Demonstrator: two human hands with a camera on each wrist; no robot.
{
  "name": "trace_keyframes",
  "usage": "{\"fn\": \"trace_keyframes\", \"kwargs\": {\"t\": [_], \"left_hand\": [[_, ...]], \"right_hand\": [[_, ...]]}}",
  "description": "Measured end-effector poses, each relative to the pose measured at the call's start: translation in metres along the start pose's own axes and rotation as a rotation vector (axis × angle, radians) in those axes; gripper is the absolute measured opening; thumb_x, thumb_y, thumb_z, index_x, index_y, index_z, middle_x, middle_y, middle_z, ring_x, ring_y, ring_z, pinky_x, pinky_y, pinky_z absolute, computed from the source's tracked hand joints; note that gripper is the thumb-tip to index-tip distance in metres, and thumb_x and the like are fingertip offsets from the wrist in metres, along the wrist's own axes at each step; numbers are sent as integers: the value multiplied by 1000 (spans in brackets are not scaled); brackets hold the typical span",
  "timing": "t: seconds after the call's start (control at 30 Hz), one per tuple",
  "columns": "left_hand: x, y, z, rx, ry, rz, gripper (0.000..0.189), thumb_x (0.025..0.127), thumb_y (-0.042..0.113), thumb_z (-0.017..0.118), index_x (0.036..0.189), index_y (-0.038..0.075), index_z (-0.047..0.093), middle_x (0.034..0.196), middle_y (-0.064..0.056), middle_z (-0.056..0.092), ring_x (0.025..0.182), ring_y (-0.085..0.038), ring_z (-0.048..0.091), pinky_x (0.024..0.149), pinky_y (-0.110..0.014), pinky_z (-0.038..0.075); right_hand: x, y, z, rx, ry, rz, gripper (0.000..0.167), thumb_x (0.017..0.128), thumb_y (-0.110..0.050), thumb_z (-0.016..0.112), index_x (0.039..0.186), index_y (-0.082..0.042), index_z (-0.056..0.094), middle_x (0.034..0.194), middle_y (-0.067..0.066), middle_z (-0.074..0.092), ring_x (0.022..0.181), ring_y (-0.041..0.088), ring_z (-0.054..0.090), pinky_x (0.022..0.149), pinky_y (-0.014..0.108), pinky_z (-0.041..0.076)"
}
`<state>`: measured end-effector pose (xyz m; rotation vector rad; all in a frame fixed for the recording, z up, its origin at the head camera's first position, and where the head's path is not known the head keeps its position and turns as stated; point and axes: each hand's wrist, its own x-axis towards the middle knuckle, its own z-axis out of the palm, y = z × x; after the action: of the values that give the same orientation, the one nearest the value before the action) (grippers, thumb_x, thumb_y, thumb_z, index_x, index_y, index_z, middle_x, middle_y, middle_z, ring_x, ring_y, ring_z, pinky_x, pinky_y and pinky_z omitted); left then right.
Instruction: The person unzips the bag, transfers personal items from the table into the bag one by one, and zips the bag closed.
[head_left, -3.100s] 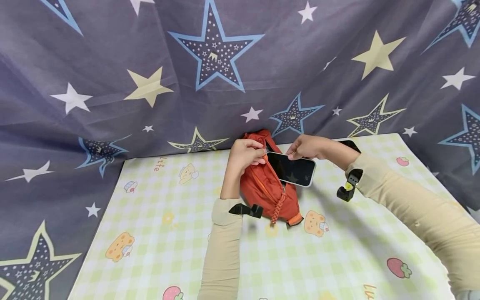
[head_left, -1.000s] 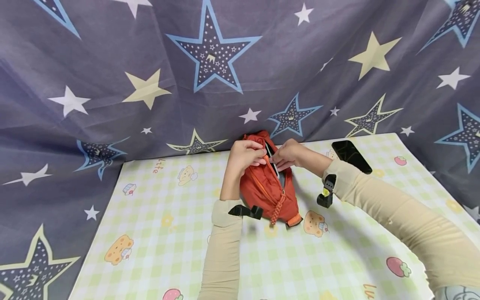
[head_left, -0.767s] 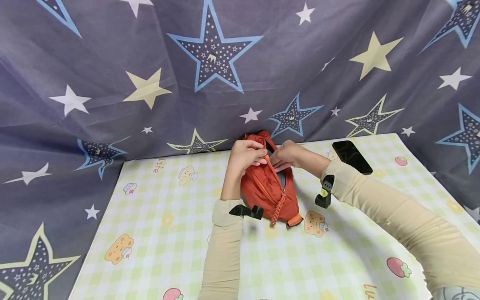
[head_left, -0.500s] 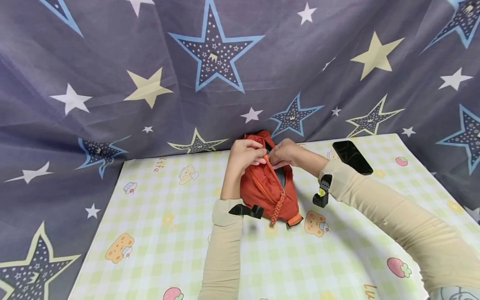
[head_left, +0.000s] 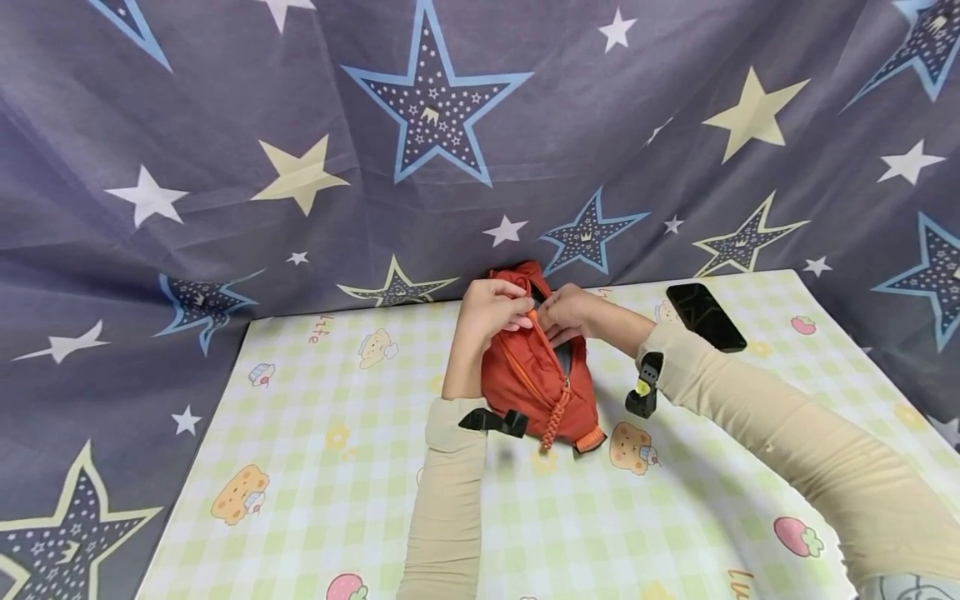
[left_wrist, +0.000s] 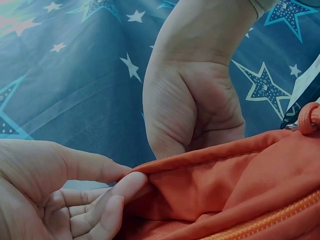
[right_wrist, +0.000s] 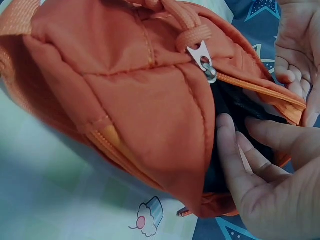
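An orange-red sling bag (head_left: 525,375) lies at the table's back edge, its main zipper undone. My left hand (head_left: 487,310) pinches the zippered edge of the opening between thumb and fingers, as the left wrist view shows close up. From the other side my right hand (head_left: 570,313) reaches into the opening. Its fingertips (right_wrist: 226,131) show in the right wrist view, apart from the thumb, against the dark lining. The metal zipper slider (right_wrist: 202,56) with its braided cord sits at the near end of the slit. No phone shows inside the bag; its depth is hidden.
A black phone (head_left: 705,317) lies face up on the table, right of the bag and behind the right forearm. A checkered cover with cartoon prints (head_left: 337,483) spreads over the table. Behind rises a dark star-patterned curtain (head_left: 225,108).
The right hand carried a light-edged phone into the bag, and that phone went out of sight. The hand then shifted slightly within the opening. The left hand kept its pinch.
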<state>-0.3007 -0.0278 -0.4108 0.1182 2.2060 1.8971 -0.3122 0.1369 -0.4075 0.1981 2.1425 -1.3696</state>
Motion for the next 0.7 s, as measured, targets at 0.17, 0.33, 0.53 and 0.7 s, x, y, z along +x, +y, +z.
{"fn": "trace_keyframes", "kwargs": {"t": [0.17,0.33,0.53,0.7], "left_hand": [[0,-1,0,-3,2,9,22,92,5,72,112,-5,72,94,-25,76,53,-8,69,52,-19,55],[2,-2,0,4,6,7,22,92,5,72,112,-6,72,91,-25,76,53,-8,69,52,-18,55],[2,-1,1,-2,9,2,25,92,4,72,113,-8,71,81,-18,75,52,-8,68,51,-18,55],[1,-1,0,-10,8,3,24,91,3,73,113,-8,71,79,-15,75,52,-8,68,51,-18,54]], "right_hand": [[-2,0,-3,-17,-19,-18,30,97,3,58,126,9,62,76,3,70,70,13,70,92,42,61],[-6,0,-8,-18,-32,-43,31,97,1,58,126,10,63,79,3,71,70,13,71,83,36,63],[-15,0,-26,-39,-44,-65,35,100,-7,60,131,9,62,89,6,77,74,12,74,79,30,63],[-24,5,-49,-112,70,-161,34,101,-11,58,126,11,65,94,13,78,74,13,74,76,32,63]]}}
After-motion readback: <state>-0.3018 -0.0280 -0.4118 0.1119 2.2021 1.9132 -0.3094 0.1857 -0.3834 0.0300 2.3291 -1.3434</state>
